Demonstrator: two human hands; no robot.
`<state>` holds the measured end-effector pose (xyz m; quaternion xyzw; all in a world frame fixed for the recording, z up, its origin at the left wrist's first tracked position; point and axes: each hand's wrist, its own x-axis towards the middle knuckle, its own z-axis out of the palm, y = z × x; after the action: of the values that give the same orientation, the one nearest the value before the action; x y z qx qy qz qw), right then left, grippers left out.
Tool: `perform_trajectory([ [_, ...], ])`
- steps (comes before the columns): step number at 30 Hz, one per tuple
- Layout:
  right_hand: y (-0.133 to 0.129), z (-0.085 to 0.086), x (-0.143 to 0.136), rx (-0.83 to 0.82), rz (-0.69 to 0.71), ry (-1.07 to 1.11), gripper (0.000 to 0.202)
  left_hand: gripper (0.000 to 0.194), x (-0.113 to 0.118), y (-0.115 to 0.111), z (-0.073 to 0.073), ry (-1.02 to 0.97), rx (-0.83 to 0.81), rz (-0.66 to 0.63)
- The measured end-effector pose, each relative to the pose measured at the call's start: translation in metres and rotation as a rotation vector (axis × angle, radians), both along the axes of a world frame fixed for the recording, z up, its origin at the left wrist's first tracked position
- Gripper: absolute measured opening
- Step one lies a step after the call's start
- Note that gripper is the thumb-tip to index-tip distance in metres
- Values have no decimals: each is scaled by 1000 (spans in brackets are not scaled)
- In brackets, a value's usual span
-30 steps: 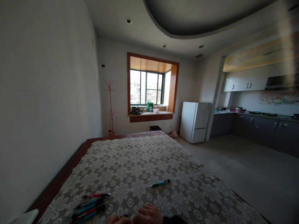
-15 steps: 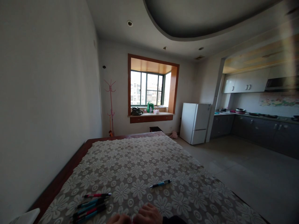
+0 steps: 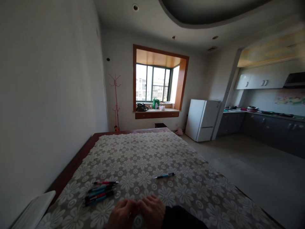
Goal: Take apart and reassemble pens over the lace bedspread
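My left hand [image 3: 121,213] and my right hand [image 3: 152,208] rest close together at the near edge of a table covered with a floral lace cloth [image 3: 143,152]. Their fingers curl around a small pale object [image 3: 138,220], mostly hidden, and I cannot tell which hand grips it. My right arm wears a dark sleeve [image 3: 178,219]. A bundle of several red and blue pens [image 3: 100,192] lies just left of my left hand. A single blue pen [image 3: 164,175] lies apart, beyond my right hand.
A white flat object [image 3: 33,210] sits at the table's near left corner by the wall. Open floor lies to the right, with a white fridge [image 3: 202,120] and dark kitchen cabinets [image 3: 269,128] beyond. A pink coat stand [image 3: 116,101] stands near the bay window [image 3: 157,84].
The view has tipped down and shifted right, so more of both hands and the pale object between them shows. The pens have not moved on the cloth.
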<state>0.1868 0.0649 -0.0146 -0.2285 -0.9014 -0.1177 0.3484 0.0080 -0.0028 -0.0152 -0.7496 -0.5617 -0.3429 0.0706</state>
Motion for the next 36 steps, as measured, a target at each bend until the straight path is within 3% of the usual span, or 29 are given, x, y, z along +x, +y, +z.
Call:
perform_trajectory([
  [4, -17, 33, 14, -249, 42, -164, 4, 7, 5, -9, 27, -43, -66, -3],
  [6, -14, 43, 19, -335, 14, -153, 12, 10, 6, -11, 36, -93, -98, 39],
  [12, 0, 42, 27, -498, -143, -20, 17, 33, 11, -15, 54, -39, -162, 84],
  [20, -1, 41, 28, -509, -187, -84, 15, 13, 13, -12, 51, 12, -213, 162],
  [36, -2, 42, 29, -500, -211, -179, 14, 12, 9, -6, 47, 6, -259, 139],
])
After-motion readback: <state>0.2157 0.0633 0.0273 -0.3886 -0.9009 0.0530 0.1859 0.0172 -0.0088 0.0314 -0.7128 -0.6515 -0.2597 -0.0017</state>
